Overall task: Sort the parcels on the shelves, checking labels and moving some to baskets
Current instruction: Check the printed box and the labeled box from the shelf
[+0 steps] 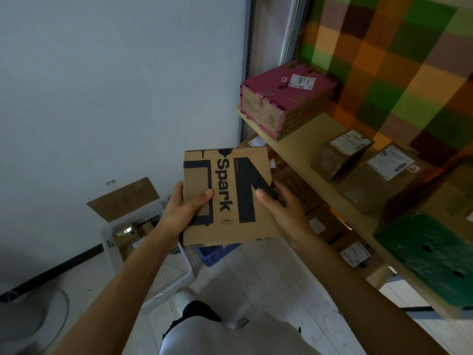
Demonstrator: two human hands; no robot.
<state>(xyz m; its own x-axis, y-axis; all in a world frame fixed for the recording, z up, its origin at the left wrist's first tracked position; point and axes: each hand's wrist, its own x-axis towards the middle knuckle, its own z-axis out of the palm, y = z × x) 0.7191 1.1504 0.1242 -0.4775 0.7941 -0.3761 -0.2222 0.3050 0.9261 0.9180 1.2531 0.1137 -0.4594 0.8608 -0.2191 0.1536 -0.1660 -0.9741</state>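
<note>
Plain white wall (102, 85) L, pale plank floor (256, 278), wood shelving (302, 147) w/ chequered backdrop (384, 60) R.

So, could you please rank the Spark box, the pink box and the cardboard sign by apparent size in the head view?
1. Spark box: largest, though nearest the camera, so its true lead is unsure.
2. pink box.
3. cardboard sign: clearly smallest.

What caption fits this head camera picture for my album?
Left hand and right hand hold a flat brown cardboard "Spark" parcel beside a pale wooden shelf.
</note>
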